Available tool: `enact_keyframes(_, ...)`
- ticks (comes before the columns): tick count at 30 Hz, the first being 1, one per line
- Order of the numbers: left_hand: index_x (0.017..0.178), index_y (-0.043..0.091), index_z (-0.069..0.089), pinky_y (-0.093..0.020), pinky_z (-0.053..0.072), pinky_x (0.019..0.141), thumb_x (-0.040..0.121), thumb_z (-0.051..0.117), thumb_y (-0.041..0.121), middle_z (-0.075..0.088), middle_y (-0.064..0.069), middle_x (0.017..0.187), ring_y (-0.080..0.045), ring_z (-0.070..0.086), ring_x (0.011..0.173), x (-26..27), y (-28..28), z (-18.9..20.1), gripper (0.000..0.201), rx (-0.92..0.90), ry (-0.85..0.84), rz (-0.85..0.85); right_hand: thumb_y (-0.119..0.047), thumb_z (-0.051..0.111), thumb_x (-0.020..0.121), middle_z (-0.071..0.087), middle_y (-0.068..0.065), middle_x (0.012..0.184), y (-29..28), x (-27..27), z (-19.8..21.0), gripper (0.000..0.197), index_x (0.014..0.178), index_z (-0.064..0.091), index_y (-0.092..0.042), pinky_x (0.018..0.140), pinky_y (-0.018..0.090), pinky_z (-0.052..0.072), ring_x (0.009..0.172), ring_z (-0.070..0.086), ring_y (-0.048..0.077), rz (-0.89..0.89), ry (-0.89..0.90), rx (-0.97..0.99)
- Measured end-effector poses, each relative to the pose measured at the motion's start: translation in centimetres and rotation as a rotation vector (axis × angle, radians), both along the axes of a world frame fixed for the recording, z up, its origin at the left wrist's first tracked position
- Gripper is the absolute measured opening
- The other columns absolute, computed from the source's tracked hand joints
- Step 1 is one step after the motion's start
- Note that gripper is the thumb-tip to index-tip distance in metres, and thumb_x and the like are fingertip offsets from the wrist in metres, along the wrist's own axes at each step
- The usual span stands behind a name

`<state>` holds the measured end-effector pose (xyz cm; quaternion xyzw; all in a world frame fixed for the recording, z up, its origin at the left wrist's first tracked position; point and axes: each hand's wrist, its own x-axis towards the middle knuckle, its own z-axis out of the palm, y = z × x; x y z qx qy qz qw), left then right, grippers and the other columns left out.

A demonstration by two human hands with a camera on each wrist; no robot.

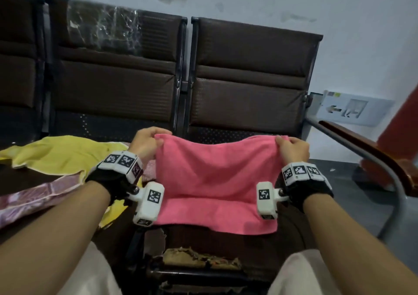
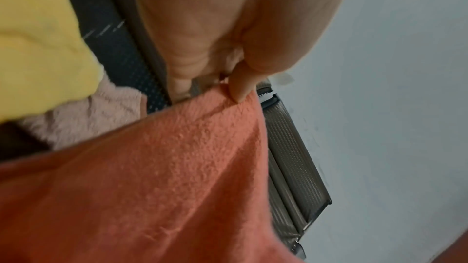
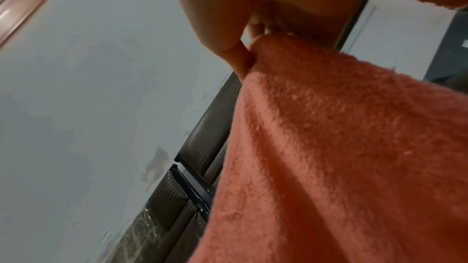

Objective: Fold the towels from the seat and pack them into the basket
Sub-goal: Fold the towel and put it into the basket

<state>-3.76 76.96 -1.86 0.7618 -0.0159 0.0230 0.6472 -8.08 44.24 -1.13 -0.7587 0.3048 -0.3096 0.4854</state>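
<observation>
Both hands pinching the pink towel (image 1: 212, 177) top corners, left hand (image 1: 147, 143), right hand (image 1: 294, 150); yellow towel (image 1: 61, 154) lies left of it.

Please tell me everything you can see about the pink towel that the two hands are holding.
The pink towel is plain, fluffy terry-like cloth without pattern. The left hand pinches one far corner and the right hand pinches the other, lifting that edge so it sags slightly between them. The near part lies flat on the brown seat, its front edge short of the seat's torn rim. It looks like a single, unfolded layer.
</observation>
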Motion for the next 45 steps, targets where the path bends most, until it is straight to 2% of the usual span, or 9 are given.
enact_keyframes(4,0.095,0.011,0.064,-0.027,0.044,0.062,0.089,0.045,-0.006,0.062,-0.007,0.081,-0.016,0.056,0.072,-0.2,-1.1,-0.2,0.027,-0.234,0.096,-0.042,-0.019,0.068,0.078,0.067,0.009,0.083,0.5,0.7,-3.5,0.016,0.089,0.074,-0.008,0.083,0.033,0.048,0.084,0.060,0.025,0.126,0.095,0.121)
enact_keyframes(11,0.114,0.012,0.060,-0.017,0.052,0.053,0.088,0.053,-0.006,0.062,-0.004,0.085,-0.012,0.060,0.070,0.3,-1.9,-1.0,0.032,-0.477,0.148,-0.038,-0.004,0.056,0.082,0.061,-0.001,0.060,1.5,-0.1,-3.2,0.017,0.084,0.073,-0.007,0.037,0.015,0.038,0.044,0.052,0.004,0.523,-0.037,0.535)
enact_keyframes(16,0.105,0.007,0.064,-0.017,0.056,0.062,0.089,0.055,-0.001,0.066,-0.003,0.084,-0.007,0.066,0.068,0.1,-3.6,-2.0,0.020,-0.487,0.170,-0.115,0.005,0.048,0.085,0.066,0.017,0.087,2.5,-1.1,-3.3,0.024,0.094,0.070,0.002,0.074,0.027,0.059,0.082,0.070,0.021,0.916,-0.067,0.735)
enact_keyframes(19,0.106,0.005,0.062,-0.018,0.057,0.064,0.091,0.055,0.004,0.068,-0.004,0.081,-0.008,0.066,0.067,0.0,-4.3,-2.6,0.017,-0.451,0.203,-0.131,0.014,0.053,0.082,0.068,0.018,0.089,3.6,-1.1,-4.1,0.024,0.094,0.070,0.002,0.075,0.025,0.058,0.083,0.070,0.021,0.995,-0.015,0.586)
enact_keyframes(26,0.107,-0.002,0.063,-0.014,0.051,0.050,0.092,0.052,0.002,0.069,-0.002,0.066,-0.002,0.061,0.051,-0.6,-4.8,-2.7,0.018,-0.304,0.194,-0.102,-0.010,0.065,0.082,0.065,-0.003,0.083,6.0,-1.7,-3.6,0.010,0.085,0.074,-0.015,0.077,0.022,0.045,0.077,0.060,0.010,0.849,0.108,-0.609)
enact_keyframes(29,0.106,0.002,0.066,-0.018,0.056,0.061,0.089,0.056,0.000,0.070,-0.014,0.097,-0.014,0.067,0.078,-1.0,-5.1,-2.5,0.019,-0.219,0.182,-0.135,-0.018,0.063,0.081,0.063,-0.006,0.089,7.7,-2.4,-2.4,0.011,0.074,0.063,-0.027,0.078,0.016,0.042,0.083,0.058,0.005,0.964,-0.132,-0.541)
enact_keyframes(33,0.107,0.006,0.068,-0.029,0.056,0.079,0.086,0.061,0.001,0.070,-0.016,0.104,-0.021,0.066,0.089,-1.9,-5.9,-2.4,0.022,-0.157,0.196,-0.215,-0.016,0.068,0.082,0.066,-0.003,0.071,9.2,-2.1,-3.0,0.011,0.073,0.066,-0.021,0.067,0.022,0.045,0.066,0.055,0.003,0.951,-0.096,-0.390)
enact_keyframes(39,0.103,0.007,0.070,-0.026,0.057,0.069,0.086,0.062,0.004,0.073,-0.013,0.092,-0.016,0.069,0.074,-2.7,-6.3,-2.5,0.020,-0.152,0.252,-0.311,-0.032,0.074,0.078,0.067,-0.012,0.068,9.8,-1.2,-4.3,0.008,0.073,0.072,-0.026,0.061,0.006,0.037,0.064,0.058,-0.003,0.896,-0.009,-0.382)
enact_keyframes(45,0.104,0.007,0.069,-0.035,0.054,0.082,0.090,0.058,0.010,0.072,-0.015,0.097,-0.021,0.067,0.081,-3.1,-6.6,-2.2,0.019,-0.136,0.267,-0.386,-0.031,0.077,0.076,0.071,-0.006,0.074,9.4,-1.0,-4.6,0.011,0.075,0.073,-0.021,0.065,0.011,0.043,0.068,0.060,0.001,0.862,0.013,-0.319)
